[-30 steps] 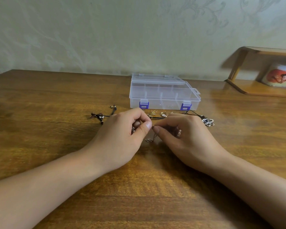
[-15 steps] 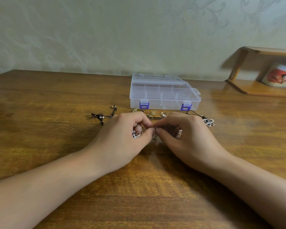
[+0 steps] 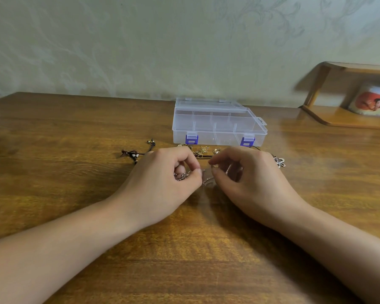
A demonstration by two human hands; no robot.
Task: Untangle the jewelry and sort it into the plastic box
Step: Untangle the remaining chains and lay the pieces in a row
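Both hands draw slightly apart: left hand (image 3: 162, 183) and right hand (image 3: 248, 178) each pinch the chain (image 3: 207, 180), box (image 3: 217, 126) closed.

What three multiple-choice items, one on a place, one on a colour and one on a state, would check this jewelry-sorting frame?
1. Where does the dark cord with small beads lie?
A. inside the box
B. on the table, left of the left hand
C. on the shelf at the right

2. What colour are the latches on the plastic box?
A. blue-purple
B. red
C. green

3. How is the box lid?
A. taken off
B. propped fully open
C. down on the box

Answers: 1 B, the cord rests on the wooden table beside the left hand. 2 A, both front latches show blue-purple. 3 C, the clear lid lies flat over the compartments while the left hand and right hand pinch a thin chain in front of it.
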